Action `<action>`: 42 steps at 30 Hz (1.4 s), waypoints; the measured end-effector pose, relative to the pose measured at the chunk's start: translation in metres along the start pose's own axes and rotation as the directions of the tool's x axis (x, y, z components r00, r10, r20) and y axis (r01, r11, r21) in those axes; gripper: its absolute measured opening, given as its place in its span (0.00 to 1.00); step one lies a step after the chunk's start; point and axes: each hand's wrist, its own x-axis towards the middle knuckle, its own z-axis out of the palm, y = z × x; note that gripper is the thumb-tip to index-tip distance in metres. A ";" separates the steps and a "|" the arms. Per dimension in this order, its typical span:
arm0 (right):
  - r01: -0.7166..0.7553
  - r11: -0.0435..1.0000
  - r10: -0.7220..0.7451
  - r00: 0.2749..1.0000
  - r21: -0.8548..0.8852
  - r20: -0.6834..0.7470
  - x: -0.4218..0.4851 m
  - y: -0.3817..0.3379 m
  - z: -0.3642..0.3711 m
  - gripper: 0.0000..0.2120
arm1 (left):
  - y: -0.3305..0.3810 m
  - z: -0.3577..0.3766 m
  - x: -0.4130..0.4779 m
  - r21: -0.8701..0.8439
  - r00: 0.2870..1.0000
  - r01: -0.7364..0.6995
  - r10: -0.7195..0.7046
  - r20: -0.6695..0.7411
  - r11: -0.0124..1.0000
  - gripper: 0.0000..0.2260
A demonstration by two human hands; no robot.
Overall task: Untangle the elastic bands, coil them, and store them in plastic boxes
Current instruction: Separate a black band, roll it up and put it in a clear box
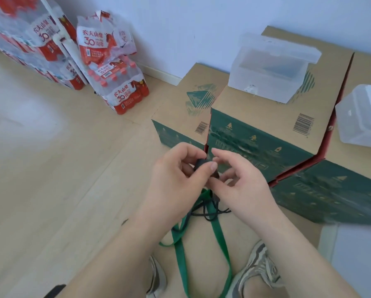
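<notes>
Both hands work in the middle, in front of the cardboard boxes (255,117). The left hand (180,171) has its fingers curled round a small coil of the black elastic band (201,163), with the thumb pressing on it. The right hand (240,179) seems to pinch the same band just under the coil.

The rest of this band hangs down, tangled with the green elastic band (221,244) near the shoes. I judge the coiling step is in hand. The next move calls for freeing more black band from the green one before winding. The open plastic box (270,76) waits far right.
</notes>
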 end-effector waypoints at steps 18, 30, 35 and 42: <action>0.095 0.995 -0.095 0.991 -0.006 -0.096 0.019 0.002 0.012 0.15 | -0.021 -0.011 0.045 -0.131 0.998 -0.016 0.024 0.054 0.991 0.10; -0.008 0.929 0.031 0.998 0.370 -0.055 0.018 -0.015 -0.013 0.14 | -0.040 -0.009 0.055 0.485 0.909 -0.387 0.236 0.344 0.785 0.03; -0.188 0.977 0.204 0.962 0.100 -0.184 0.022 0.010 -0.017 0.33 | -0.032 -0.019 0.053 0.459 0.942 -0.301 0.185 0.281 0.836 0.04; 0.292 0.872 -0.279 0.956 -0.393 0.090 0.013 0.015 0.000 0.28 | -0.032 -0.015 0.052 0.472 0.875 -0.429 0.225 0.428 0.770 0.06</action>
